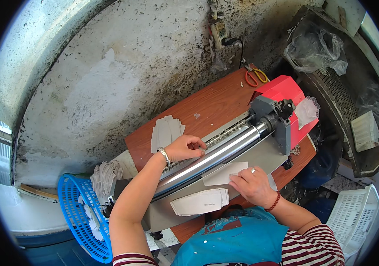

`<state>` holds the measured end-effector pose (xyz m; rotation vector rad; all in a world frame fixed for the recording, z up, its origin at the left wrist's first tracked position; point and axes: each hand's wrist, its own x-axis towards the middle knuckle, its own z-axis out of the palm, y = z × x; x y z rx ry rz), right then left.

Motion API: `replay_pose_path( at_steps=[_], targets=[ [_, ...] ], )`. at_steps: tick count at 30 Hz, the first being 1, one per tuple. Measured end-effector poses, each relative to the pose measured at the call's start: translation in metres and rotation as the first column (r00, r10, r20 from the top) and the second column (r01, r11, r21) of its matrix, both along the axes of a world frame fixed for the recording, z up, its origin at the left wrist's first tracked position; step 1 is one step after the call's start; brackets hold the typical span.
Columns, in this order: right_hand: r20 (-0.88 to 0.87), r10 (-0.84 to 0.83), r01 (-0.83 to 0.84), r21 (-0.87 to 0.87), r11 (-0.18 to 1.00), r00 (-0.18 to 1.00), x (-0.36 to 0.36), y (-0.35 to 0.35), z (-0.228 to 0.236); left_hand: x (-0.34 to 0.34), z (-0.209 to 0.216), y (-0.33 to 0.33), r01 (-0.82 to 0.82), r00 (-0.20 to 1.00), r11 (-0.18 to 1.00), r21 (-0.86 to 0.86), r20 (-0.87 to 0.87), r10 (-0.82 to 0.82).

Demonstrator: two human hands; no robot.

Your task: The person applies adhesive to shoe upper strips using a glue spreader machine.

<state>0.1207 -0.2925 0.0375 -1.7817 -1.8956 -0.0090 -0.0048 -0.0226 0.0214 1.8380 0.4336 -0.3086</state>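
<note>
A roller machine with a shiny metal roller [214,155] lies slantwise across the wooden table [216,97]. My left hand [184,149] reaches over the roller; its fingers are curled together near the far side, and what they hold, if anything, is hidden. My right hand [255,186] pinches the right end of a pale paper piece [221,175] at the near side of the roller, above the metal feed plate [260,153]. A fanned stack of similar paper pieces [198,203] rests on that plate, nearer to me.
More paper pieces [166,132] lie beyond the roller. Scissors [256,77] with red and yellow handles sit at the table's far edge. A blue basket [67,208] and a pale bundle [106,176] are at left. A red machine housing [276,88] and a white crate [353,217] stand at right.
</note>
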Motion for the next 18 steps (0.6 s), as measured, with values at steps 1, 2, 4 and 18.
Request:
replay_pose_path(
  at_steps=[1, 2, 4, 18],
  targets=[
    [0.019, -0.010, 0.009, 0.030, 1.000, 1.000, -0.001, 0.002, -0.003, 0.001, -0.001, 0.001, 0.014, 1.000, 1.000, 0.016, -0.002, -0.014],
    [0.038, -0.019, 0.017, 0.060, 0.998, 0.999, -0.001, 0.004, -0.005, 0.002, -0.002, 0.001, 0.015, 1.000, 1.000, 0.016, -0.002, -0.015],
    [0.036, -0.024, 0.021, 0.067, 0.998, 0.999, -0.001, 0.011, -0.010, 0.004, -0.005, 0.001, 0.030, 1.000, 0.999, 0.036, 0.007, -0.030],
    [-0.172, 0.045, -0.033, 0.069, 0.997, 0.984, -0.009, 0.012, -0.003, -0.026, -0.040, 0.087, -0.665, 0.743, 0.654, 0.361, 0.238, 0.625]
  ],
)
